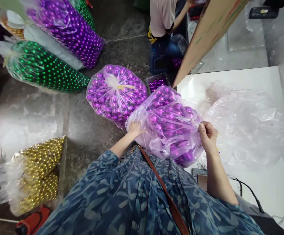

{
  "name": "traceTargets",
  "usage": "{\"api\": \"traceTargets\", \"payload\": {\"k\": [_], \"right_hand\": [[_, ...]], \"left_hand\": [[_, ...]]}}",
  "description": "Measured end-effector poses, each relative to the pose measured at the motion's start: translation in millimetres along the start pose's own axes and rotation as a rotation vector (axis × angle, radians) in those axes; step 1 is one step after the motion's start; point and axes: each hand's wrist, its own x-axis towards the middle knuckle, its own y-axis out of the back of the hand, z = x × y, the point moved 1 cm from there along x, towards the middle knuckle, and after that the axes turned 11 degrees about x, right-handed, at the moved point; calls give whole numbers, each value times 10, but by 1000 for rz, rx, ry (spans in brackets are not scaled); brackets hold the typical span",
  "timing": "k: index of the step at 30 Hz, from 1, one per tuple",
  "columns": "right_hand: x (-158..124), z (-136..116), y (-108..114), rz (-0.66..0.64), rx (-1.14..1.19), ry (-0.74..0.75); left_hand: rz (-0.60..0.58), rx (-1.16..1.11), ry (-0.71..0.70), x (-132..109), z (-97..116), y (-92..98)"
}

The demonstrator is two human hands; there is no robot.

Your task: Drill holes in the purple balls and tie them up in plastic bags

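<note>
A clear plastic bag (171, 124) full of shiny purple balls is right in front of my body, beside the white table. On its left side, my left hand (135, 129) is closed on the plastic. My right hand (208, 134) pinches the film at the bag's right edge between thumb and fingers. The plastic looks loose and gathered between the two hands. Just left of it, on the floor, a second bag of purple balls (102, 93) is tied at the top with a yellow tie. Behind both bags sits a clear bin of small purple balls (158, 83).
Crumpled clear plastic bags (249, 124) cover much of the white table (266, 182). A cardboard sheet (205, 36) stands upright behind. A person (161, 19) is beyond it. Bags of green balls (49, 67), purple balls (71, 32) and gold balls (41, 169) lie on the floor at left.
</note>
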Motion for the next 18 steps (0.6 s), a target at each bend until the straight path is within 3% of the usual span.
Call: {"api": "traceTargets", "payload": {"k": [2, 4, 7, 9, 11, 14, 16, 18], "right_hand": [[-70, -113, 52, 13, 54, 44], [-104, -222, 82, 16, 100, 93], [-86, -399, 96, 16, 162, 172], [-10, -559, 58, 4, 201, 224], [129, -785, -32, 0, 238, 287], [420, -1272, -228, 60, 299, 424], [615, -1668, -366, 109, 311, 514], [785, -2063, -498, 57, 277, 599]], "left_hand": [[-40, 37, 2, 152, 45, 110], [5, -5, -1, 342, 34, 295], [253, -186, 39, 652, -170, 692], [596, -719, 3, 791, -380, 971], [742, -1136, -173, 836, -537, 1185], [706, -1334, -380, 759, -579, 1385], [667, -1316, -398, 690, -538, 1456], [656, -1291, -393, 660, -518, 1495]]}}
